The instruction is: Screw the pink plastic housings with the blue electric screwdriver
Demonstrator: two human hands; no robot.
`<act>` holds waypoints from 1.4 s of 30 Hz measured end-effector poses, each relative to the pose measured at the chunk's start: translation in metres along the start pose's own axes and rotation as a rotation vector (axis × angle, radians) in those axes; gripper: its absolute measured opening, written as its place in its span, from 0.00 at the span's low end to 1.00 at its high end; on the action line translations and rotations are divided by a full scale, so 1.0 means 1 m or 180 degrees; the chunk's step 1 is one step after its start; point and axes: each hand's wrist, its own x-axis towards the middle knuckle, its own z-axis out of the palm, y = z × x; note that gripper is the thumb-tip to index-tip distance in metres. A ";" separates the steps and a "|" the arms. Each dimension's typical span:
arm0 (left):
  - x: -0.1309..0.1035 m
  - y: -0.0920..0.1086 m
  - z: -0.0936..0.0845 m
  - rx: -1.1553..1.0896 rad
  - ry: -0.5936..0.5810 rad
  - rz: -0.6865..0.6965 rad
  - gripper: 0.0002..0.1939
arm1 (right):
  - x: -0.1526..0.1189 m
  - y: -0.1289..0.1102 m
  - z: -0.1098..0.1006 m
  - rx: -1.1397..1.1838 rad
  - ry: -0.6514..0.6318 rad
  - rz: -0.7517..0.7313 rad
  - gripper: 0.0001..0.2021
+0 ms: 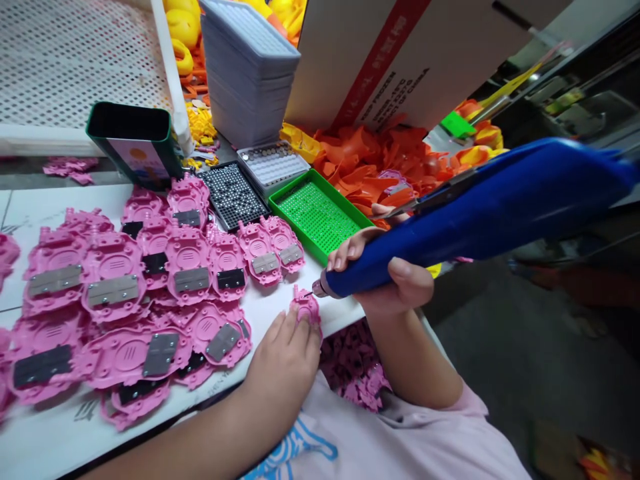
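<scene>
My right hand (400, 287) is wrapped round a blue electric screwdriver (450, 210), which slants down to the left. Its bit meets a small pink plastic housing (306, 304) near the table's front edge. On that same housing lies my left hand (285, 357), fingers pressed over it and hiding most of its lower part. To the left, several pink plastic housings (114, 267) are heaped in overlapping rows, many with grey or black covers fixed by screws. Just beyond the screwdriver tip sits a green tray (345, 208) with a perforated floor.
Behind the housings stand a dark green tin (145, 157), a black perforated tray (235, 195) and a tall stack of pale trays (245, 80). Orange plastic parts (360, 160) lie before a cardboard box (380, 60). Below the table edge are more pink parts (355, 367).
</scene>
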 end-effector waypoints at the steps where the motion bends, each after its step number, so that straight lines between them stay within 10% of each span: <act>1: 0.000 0.000 0.000 0.0005 0.0027 -0.0004 0.17 | 0.000 0.001 0.000 -0.0011 0.0001 -0.0029 0.14; 20: 0.003 -0.001 0.001 -0.0126 -0.0043 0.0008 0.15 | -0.011 0.011 0.001 -0.0842 -0.1072 -0.0110 0.12; 34: -0.001 -0.003 0.001 -0.0164 -0.0124 -0.0075 0.14 | 0.068 -0.014 -0.045 -0.1213 0.1152 -0.0874 0.06; 42: 0.001 -0.006 -0.002 -0.0189 -0.0275 0.0005 0.14 | 0.086 0.001 -0.061 -0.1383 0.1335 -0.1012 0.05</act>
